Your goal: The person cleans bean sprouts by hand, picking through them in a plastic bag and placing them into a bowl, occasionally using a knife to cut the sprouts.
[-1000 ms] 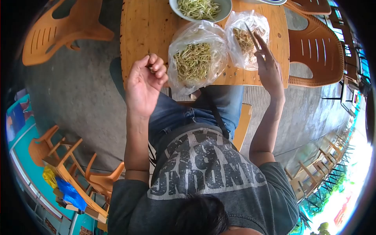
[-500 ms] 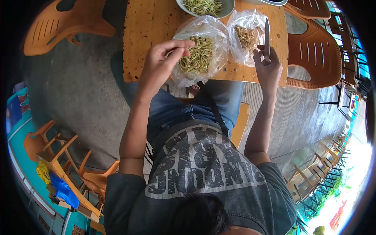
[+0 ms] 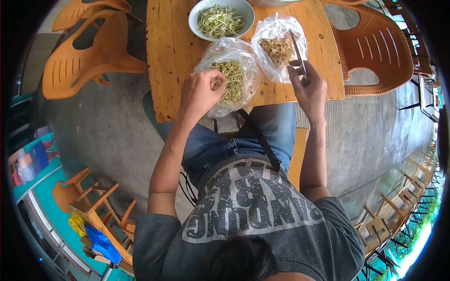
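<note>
My left hand (image 3: 202,90) is closed in a pinch over the left edge of an open plastic bag (image 3: 251,79) of greenish bean sprouts (image 3: 232,77). Its thumb and forefinger meet at the sprouts, apparently gripping some; the tips are partly hidden. In my right hand (image 3: 310,89) is a knife (image 3: 297,50), its blade pointing up and away from me. The handle is mostly covered by my fingers. Just left of the knife lies a second clear bag (image 3: 265,29) holding brownish root trimmings (image 3: 277,50). Beyond the first bag stands a bowl (image 3: 193,19) of pale, cleaned-looking sprouts (image 3: 219,21).
The wooden table (image 3: 168,56) ends just before my lap. Part of a metal container (image 3: 274,2) shows at its far edge. Orange plastic chairs stand on the left (image 3: 91,56) and right (image 3: 382,49). A black strap (image 3: 260,136) crosses my thigh.
My left hand has lowered from above the sprouts to their near left side, fingers curling tighter. The knife remains in my right hand. The view has shifted, showing more of the bowl.
</note>
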Motion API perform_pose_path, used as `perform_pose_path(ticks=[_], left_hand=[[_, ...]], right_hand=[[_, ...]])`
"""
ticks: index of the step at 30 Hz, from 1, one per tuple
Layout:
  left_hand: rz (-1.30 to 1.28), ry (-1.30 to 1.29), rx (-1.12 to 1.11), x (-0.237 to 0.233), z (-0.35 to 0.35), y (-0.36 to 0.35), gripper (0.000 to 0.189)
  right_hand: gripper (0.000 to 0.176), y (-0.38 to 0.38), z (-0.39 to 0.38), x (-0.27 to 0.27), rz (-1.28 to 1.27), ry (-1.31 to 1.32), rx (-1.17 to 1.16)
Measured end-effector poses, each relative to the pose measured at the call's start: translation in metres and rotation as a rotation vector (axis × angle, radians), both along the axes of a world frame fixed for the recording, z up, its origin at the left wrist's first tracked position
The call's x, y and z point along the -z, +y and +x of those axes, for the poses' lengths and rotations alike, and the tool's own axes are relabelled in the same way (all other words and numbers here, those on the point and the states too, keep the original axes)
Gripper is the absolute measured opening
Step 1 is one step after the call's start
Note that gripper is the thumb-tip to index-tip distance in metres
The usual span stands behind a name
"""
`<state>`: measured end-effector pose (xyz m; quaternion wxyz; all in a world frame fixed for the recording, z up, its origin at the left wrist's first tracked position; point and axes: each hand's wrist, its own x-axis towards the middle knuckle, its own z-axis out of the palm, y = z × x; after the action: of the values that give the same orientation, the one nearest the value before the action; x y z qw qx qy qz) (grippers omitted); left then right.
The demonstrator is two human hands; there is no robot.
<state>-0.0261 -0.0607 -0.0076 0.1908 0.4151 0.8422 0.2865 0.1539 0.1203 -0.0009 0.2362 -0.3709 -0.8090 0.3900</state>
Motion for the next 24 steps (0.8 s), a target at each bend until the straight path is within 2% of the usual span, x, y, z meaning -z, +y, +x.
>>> perform_pose_path(ticks=[1, 4, 7, 8, 10, 15, 19, 22, 24], left_hand=[[-0.025, -0.044, -0.015, -0.004, -0.002, 0.001, 0.014], [0.183, -0.373, -0.107, 0.001, -0.013, -0.002, 0.012], [0.353, -0.710, -0.168, -0.005, -0.013, 0.000, 0.010], [0.370, -0.753, -0.169, -0.007, -0.011, 0.000, 0.010], [0.407, -0.845, -0.174, -0.010, -0.008, 0.002, 0.009], [0.358, -0.829, -0.124, -0.012, -0.001, 0.006, 0.011], [0.379, -0.766, -0.099, -0.012, 0.003, 0.009, 0.013], [0.511, -0.906, -0.346, -0.011, 0.020, 0.013, 0.017], [0.513, -0.975, -0.355, -0.010, 0.035, 0.016, 0.018]], right_hand=[[0.020, 0.000, 0.000, 0.000, 0.001, 0.003, -0.001], [0.019, 0.000, -0.004, 0.010, -0.155, 0.211, -0.030], [0.018, -0.021, -0.018, 0.007, -0.491, 0.410, -0.104], [0.018, -0.026, -0.020, 0.002, -0.565, 0.313, -0.163], [0.021, -0.039, -0.033, 0.006, -0.589, 0.372, -0.222], [0.021, -0.048, -0.041, 0.009, -0.648, 0.347, -0.315], [0.018, -0.047, -0.036, 0.012, -0.620, 0.357, -0.269], [0.013, -0.048, -0.033, 0.010, -0.546, 0.443, -0.143], [0.012, -0.048, -0.030, 0.008, -0.536, 0.398, -0.115]])
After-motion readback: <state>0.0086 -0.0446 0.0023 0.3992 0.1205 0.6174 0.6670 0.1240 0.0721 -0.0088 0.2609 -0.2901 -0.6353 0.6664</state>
